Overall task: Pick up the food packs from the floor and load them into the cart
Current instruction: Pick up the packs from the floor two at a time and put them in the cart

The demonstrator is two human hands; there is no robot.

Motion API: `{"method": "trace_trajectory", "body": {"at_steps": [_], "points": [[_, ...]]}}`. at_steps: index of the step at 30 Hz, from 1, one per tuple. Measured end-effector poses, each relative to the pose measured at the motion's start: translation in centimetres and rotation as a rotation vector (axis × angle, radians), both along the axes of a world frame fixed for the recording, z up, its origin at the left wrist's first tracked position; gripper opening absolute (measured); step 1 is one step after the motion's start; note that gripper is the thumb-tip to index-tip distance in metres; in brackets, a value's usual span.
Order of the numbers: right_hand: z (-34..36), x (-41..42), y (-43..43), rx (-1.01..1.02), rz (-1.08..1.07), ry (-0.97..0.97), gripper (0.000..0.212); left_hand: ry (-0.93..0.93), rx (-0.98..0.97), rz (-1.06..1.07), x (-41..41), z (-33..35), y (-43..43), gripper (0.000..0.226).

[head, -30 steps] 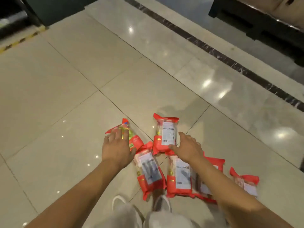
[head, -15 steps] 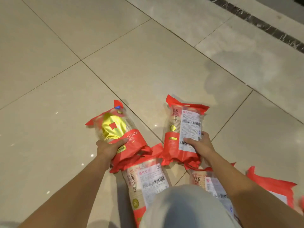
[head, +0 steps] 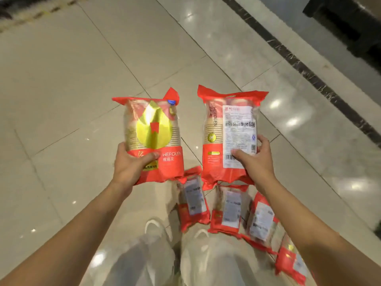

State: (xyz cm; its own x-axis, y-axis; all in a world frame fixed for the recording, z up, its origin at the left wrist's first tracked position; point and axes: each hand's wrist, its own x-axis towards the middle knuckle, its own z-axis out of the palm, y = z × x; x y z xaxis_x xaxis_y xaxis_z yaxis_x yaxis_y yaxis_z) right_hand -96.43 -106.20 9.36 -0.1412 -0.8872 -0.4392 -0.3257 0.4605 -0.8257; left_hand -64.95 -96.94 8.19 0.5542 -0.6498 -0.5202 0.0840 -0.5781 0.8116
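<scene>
Now | left fingers [head: 151, 156] clasp gold pack [head: 152, 129] | right fingers [head: 240, 153] clasp labelled pack [head: 237, 129] | cups, perhaps

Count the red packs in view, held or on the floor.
6: gold-fronted pack in the left hand, label-side pack in the right hand, four floor packs in a row beneath the right arm, which may hide more.

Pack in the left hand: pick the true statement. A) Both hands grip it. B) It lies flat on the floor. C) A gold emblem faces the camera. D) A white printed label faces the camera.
C: the left hand alone grips the gold-emblem pack, held up with its gold emblem toward the camera; the white label faces the camera on the other pack, gripped by the right hand.
</scene>
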Motion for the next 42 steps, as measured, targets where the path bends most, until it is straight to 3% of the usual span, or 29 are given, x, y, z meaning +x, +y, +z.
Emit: {"method": "trace_trajectory", "body": {"at_steps": [7,11,16,20,26,29,33,35,42], "points": [[29.1,4.8,6.1,-0.187,0.159,-0.160,0.072,-0.091,-0.157,0.100,2.5,29.6,10.2,0.079],[39.6,9.1,11.1,-0.303,0.402,-0.246,0.072,-0.183,-0.258,0.246,2.9,41.4,19.0,0.082],[47.9,15.6,21.8,-0.346,0.781,-0.382,0.074,-0.278,-0.352,0.566,2.0,50.3,36.1,0.094],[51.8,19.9,33.9,-0.333,1.059,-0.471,0.076,-0.381,-0.357,0.856,-0.9,54.4,53.4,0.106],[53.9,24.0,56.3,-0.218,1.412,-0.566,0.079,-0.474,-0.358,1.294,-8.3,56.1,78.6,0.074],[53.6,24.9,69.3,-0.211,1.581,-0.582,0.078,-0.513,-0.364,1.448,-12.6,55.5,90.9,0.069],[53.1,24.2,88.3,-0.172,1.763,-0.621,0.075,-0.549,-0.291,1.630,-20.2,54.7,107.6,0.085],[53.6,23.2,97.5,-0.138,1.863,-0.639,0.077,-0.589,-0.237,1.749,-24.4,54.9,115.2,0.083],[55.3,20.2,123.0,-0.093,2.132,-0.760,0.075,-0.681,-0.126,2.035,-34.6,57.1,134.7,0.097]]}}
